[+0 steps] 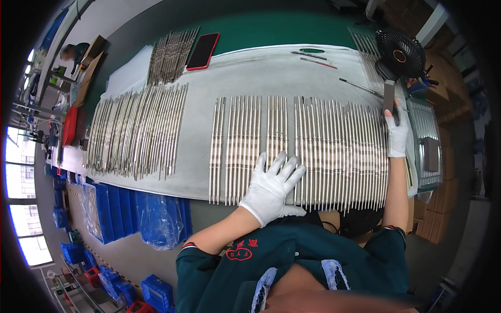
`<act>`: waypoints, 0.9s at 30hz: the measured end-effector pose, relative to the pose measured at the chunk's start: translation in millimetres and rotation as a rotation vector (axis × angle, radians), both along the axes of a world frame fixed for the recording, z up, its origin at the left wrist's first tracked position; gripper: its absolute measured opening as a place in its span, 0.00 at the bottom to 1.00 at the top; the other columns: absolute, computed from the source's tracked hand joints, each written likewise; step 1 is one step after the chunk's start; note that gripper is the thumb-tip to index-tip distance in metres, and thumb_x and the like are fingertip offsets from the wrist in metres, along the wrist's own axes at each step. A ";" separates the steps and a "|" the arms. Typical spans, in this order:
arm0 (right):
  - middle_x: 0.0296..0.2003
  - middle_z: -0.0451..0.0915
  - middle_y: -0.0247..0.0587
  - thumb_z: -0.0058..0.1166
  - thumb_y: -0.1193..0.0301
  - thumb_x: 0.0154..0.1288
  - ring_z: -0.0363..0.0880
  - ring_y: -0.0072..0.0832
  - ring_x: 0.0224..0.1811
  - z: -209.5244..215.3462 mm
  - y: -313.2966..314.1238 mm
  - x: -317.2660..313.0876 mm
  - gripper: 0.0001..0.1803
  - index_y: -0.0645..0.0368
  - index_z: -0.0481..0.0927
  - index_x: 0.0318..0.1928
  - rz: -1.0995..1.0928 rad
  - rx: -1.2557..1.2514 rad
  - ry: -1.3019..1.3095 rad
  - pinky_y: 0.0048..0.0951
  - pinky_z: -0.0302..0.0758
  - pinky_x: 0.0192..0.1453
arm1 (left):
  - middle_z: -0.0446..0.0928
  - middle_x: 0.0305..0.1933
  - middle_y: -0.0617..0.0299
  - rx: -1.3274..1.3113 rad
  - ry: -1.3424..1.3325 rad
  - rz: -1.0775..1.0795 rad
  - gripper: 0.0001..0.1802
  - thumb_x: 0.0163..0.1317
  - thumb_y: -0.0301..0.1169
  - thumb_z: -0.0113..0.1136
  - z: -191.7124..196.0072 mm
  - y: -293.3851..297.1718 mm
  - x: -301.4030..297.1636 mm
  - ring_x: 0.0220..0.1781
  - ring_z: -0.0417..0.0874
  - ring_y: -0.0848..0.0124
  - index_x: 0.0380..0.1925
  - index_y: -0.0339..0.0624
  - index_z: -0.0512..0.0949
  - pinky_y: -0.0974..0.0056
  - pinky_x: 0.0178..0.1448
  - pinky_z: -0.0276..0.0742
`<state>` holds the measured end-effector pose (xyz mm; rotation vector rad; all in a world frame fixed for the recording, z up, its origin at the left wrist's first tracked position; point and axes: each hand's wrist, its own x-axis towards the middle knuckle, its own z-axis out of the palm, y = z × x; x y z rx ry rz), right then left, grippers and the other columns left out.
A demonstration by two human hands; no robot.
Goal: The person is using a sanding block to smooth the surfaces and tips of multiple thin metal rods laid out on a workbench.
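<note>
Left hand point(272, 188), fingers spread, presses flat on the metal rods point(334, 151) at centre frame; right hand point(396, 133) clamps a dark block point(389, 96). A slip could roll the rods out of line.

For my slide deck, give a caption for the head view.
Gloved left hand flat on metal rods; right hand grips a grey block.

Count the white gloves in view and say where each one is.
2. The left glove lies flat, fingers spread, on the metal rods at the near edge. The right glove holds a grey block at the rods' right end.
</note>
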<state>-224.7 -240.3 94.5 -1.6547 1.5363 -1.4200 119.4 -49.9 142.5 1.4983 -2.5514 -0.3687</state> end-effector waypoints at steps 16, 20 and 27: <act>0.57 0.75 0.41 0.60 0.71 0.65 0.75 0.25 0.55 3.2 2.1 6.2 0.29 0.60 0.69 0.66 0.005 0.042 -0.037 0.24 0.69 0.61 | 0.67 0.65 0.49 0.008 0.015 -0.048 0.55 0.43 0.69 0.59 7.1 -5.1 -13.2 0.71 0.61 0.51 0.65 0.40 0.65 0.35 0.71 0.47; 0.58 0.75 0.41 0.60 0.71 0.65 0.75 0.25 0.55 2.1 1.9 1.5 0.29 0.60 0.68 0.66 0.008 0.041 -0.046 0.24 0.70 0.60 | 0.68 0.65 0.49 0.019 -0.019 -0.018 0.55 0.44 0.69 0.59 12.3 -1.5 -5.9 0.71 0.63 0.50 0.65 0.41 0.65 0.35 0.71 0.47; 0.57 0.75 0.42 0.60 0.71 0.65 0.75 0.25 0.55 3.1 2.1 6.6 0.29 0.59 0.69 0.66 0.032 0.041 -0.082 0.25 0.70 0.61 | 0.63 0.68 0.47 0.006 -0.025 -0.067 0.56 0.46 0.70 0.55 11.5 -8.1 -26.9 0.72 0.59 0.54 0.66 0.39 0.63 0.38 0.73 0.42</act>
